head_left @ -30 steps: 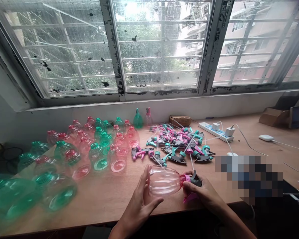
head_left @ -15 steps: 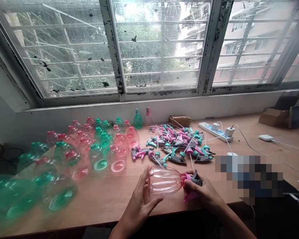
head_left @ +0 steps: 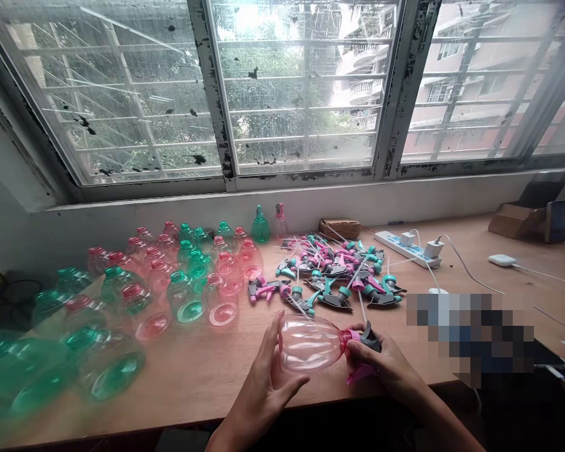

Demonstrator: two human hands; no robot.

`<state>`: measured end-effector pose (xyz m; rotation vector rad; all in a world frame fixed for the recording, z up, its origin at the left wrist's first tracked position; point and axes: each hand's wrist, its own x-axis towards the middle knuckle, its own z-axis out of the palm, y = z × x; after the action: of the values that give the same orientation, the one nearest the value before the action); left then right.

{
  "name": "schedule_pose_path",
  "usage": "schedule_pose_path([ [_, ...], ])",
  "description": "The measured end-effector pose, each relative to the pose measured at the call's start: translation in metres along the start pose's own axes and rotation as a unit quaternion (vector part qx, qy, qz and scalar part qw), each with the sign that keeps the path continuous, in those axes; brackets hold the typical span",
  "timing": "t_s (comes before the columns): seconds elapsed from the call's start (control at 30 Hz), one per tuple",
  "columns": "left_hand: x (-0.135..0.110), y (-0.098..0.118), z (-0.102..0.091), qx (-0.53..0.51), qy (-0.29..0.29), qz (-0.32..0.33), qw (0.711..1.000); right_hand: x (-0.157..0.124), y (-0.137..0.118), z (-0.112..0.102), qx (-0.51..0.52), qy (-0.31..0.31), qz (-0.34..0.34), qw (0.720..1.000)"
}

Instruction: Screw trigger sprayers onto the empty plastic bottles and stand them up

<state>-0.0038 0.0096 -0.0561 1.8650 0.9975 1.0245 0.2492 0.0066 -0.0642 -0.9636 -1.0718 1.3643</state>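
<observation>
In the head view, a clear pink spray bottle (head_left: 311, 343) lies sideways in front of me, its neck to the right. My right hand (head_left: 374, 361) is closed around the neck and the spray head (head_left: 371, 338), which has a pink collar and a dark grey part. A pink piece of the head shows under the fingers. My left hand (head_left: 268, 380) is open at the bottle's base, fingers upright beside it and thumb stretched out below. Whether its fingers press on the base is hard to see. Behind the bottle lies a pile of loose spray heads (head_left: 336, 270) with tubes.
Several open pink and green bottles (head_left: 186, 298) stand on the left of the wooden table (head_left: 183, 389). A green spray bottle (head_left: 260, 226) and a pink one stand by the wall. A power strip (head_left: 407, 249) with cables and a cardboard box (head_left: 520, 220) are to the right.
The bottle has shifted very slightly to the left at its base. Both hands stay almost where they were.
</observation>
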Motion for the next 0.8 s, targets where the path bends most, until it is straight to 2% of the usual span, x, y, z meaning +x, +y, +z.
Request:
schedule_pose_path([
  [0.13,-0.001,-0.005,0.0,0.042,0.016,0.017,0.999,0.0,0.0,0.001,-0.01,0.005,-0.002,1.0],
  [0.27,-0.001,0.003,0.0,0.081,0.015,0.001,0.997,0.0,0.001,0.0,-0.016,0.005,-0.001,1.0],
  [0.37,0.0,0.006,0.0,0.08,0.007,-0.009,0.997,0.0,0.001,0.0,-0.017,0.001,-0.002,1.0],
  [0.57,-0.001,0.001,0.001,0.066,0.011,0.014,0.998,0.0,-0.001,0.0,-0.027,0.002,-0.004,1.0],
  [0.8,0.001,0.01,-0.001,0.025,0.001,-0.023,0.999,0.001,0.001,-0.003,-0.032,-0.007,-0.004,0.999],
])
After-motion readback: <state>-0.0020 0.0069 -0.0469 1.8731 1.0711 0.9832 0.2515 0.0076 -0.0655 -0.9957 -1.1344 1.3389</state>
